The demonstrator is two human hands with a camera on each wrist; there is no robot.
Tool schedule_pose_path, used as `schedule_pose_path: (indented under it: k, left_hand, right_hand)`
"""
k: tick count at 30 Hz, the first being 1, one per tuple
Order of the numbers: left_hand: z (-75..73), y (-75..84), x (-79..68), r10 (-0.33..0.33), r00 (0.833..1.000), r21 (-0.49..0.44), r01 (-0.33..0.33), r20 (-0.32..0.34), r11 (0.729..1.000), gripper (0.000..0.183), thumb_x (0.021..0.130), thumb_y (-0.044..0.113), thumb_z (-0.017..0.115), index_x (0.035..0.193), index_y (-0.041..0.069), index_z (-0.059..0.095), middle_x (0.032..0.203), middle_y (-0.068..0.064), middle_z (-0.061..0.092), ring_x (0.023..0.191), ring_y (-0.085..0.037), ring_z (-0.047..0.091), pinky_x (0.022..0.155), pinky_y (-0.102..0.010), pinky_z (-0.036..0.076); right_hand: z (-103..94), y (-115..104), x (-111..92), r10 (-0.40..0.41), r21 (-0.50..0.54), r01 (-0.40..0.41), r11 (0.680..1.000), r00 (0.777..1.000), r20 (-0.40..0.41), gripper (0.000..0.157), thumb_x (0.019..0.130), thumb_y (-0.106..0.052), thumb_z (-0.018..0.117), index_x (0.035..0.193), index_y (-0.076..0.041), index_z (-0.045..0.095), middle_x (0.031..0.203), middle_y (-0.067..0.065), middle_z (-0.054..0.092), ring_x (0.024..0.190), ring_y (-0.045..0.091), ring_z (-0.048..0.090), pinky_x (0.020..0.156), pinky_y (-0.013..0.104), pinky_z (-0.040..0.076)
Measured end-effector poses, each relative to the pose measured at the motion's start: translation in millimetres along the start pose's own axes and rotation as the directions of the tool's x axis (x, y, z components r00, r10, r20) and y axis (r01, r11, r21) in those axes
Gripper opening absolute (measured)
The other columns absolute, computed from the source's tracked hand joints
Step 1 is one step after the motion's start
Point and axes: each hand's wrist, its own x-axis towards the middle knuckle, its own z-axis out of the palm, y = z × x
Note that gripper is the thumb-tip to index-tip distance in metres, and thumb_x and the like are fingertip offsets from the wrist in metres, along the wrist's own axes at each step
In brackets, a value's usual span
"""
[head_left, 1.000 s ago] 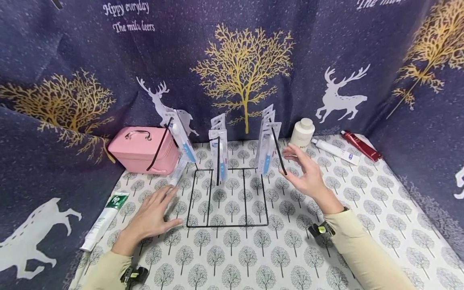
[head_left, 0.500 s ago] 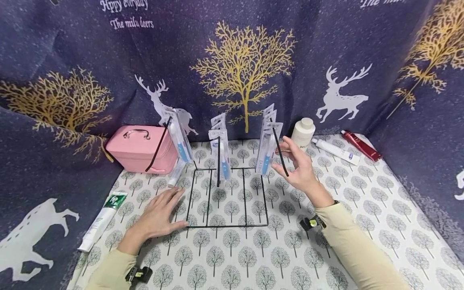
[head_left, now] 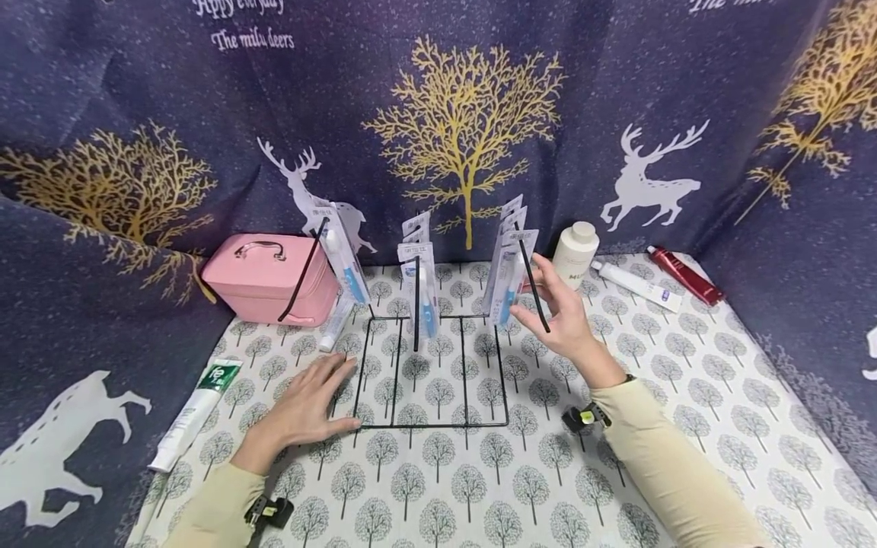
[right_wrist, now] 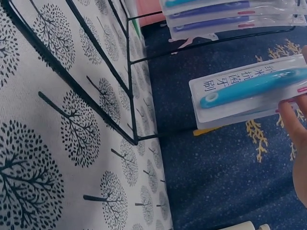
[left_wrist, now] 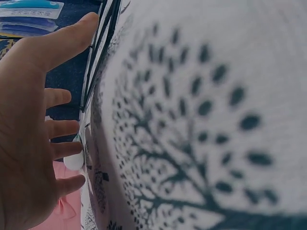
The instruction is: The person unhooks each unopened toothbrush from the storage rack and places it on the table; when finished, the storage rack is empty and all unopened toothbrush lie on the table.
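Note:
Packaged toothbrushes hang on three black hooks of a wire display rack point(head_left: 432, 426). At the right hook point(head_left: 534, 285), my right hand point(head_left: 565, 316) has its thumb and fingers at the edge of the front toothbrush pack point(head_left: 507, 285), pinching it. In the right wrist view, fingertips overlap the edge of this pack point(right_wrist: 244, 91), with its blue-handled brush. My left hand point(head_left: 301, 407) spreads its fingers low over the cloth, thumb tip at the rack's front left corner. Other toothbrush packs hang on the middle hook point(head_left: 423, 289) and the left hook point(head_left: 345, 259).
A pink case point(head_left: 267, 278) stands at the back left, beside a small pale tube point(head_left: 337, 323). A green-and-white tube point(head_left: 195, 418) lies at the left edge. Behind my right hand are a white bottle point(head_left: 575, 251), a white tube point(head_left: 633, 285) and a red tube point(head_left: 685, 275).
My right hand has moved left to the front pack on the right hook, closing thumb and fingers at its edge. My left hand has shifted slightly right, its thumb reaching the rack's corner.

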Motion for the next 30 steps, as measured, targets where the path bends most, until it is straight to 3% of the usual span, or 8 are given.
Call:
schedule_pose_path:
  k: [6, 9, 14, 22, 30]
  left_hand:
    - [1.3, 2.2, -0.5, 0.002, 1.0, 0.003, -0.002, 0.027, 1.0, 0.101, 0.068, 0.077, 0.052, 0.145, 0.018, 0.025, 0.149, -0.014, 0.024, 0.133, -0.039, 0.026, 0.104, -0.063, 0.024]
    - [1.3, 3.2, 0.1, 0.002, 1.0, 0.013, -0.003, 0.027, 1.0, 0.101, 0.068, 0.078, 0.051, 0.145, 0.018, 0.025, 0.149, -0.014, 0.024, 0.134, -0.037, 0.025, 0.105, -0.061, 0.023]
    - [1.1, 5.6, 0.4, 0.001, 0.999, 0.036, -0.003, 0.04, 0.999, 0.101, 0.067, 0.079, 0.05, 0.145, 0.019, 0.025, 0.149, -0.014, 0.023, 0.133, -0.039, 0.025, 0.105, -0.061, 0.023]
    - [4.7, 6.4, -1.6, -0.005, 0.999, 0.066, 0.002, 0.047, 0.998, 0.1, 0.068, 0.08, 0.048, 0.145, 0.021, 0.025, 0.15, -0.013, 0.022, 0.133, -0.037, 0.027, 0.106, -0.059, 0.022]
    - [5.4, 5.3, -0.5, -0.001, 0.999, 0.074, -0.001, 0.035, 0.997, 0.1, 0.067, 0.08, 0.048, 0.145, 0.021, 0.027, 0.149, -0.013, 0.023, 0.132, -0.037, 0.028, 0.106, -0.059, 0.023]
  right_hand:
    - [4.6, -1.7, -0.1, 0.006, 0.031, -0.006, 0.999, 1.0, -0.01, 0.083, 0.058, 0.025, 0.065, 0.132, 0.019, 0.029, 0.098, 0.034, 0.059, 0.093, 0.03, 0.062, 0.083, 0.035, 0.053]
    - [6.6, -2.2, 0.2, 0.023, 0.003, -0.023, 1.0, 0.999, -0.03, 0.083, 0.058, 0.024, 0.067, 0.132, 0.017, 0.03, 0.095, 0.033, 0.06, 0.084, 0.03, 0.064, 0.074, 0.033, 0.055]
    - [10.0, -1.9, -0.8, 0.046, -0.005, -0.046, 0.999, 0.997, -0.054, 0.082, 0.059, 0.024, 0.067, 0.132, 0.016, 0.031, 0.086, 0.031, 0.061, 0.069, 0.038, 0.063, 0.061, 0.039, 0.056]
    - [14.2, -1.3, -2.5, 0.039, 0.012, -0.038, 0.999, 0.996, -0.08, 0.079, 0.059, 0.026, 0.066, 0.131, 0.016, 0.032, 0.081, 0.031, 0.06, 0.063, 0.032, 0.062, 0.06, 0.035, 0.056]
    - [12.2, -7.1, -2.6, 0.049, 0.012, -0.048, 0.999, 0.997, -0.063, 0.077, 0.062, 0.022, 0.065, 0.131, 0.016, 0.032, 0.082, 0.029, 0.062, 0.067, 0.025, 0.064, 0.062, 0.026, 0.056]
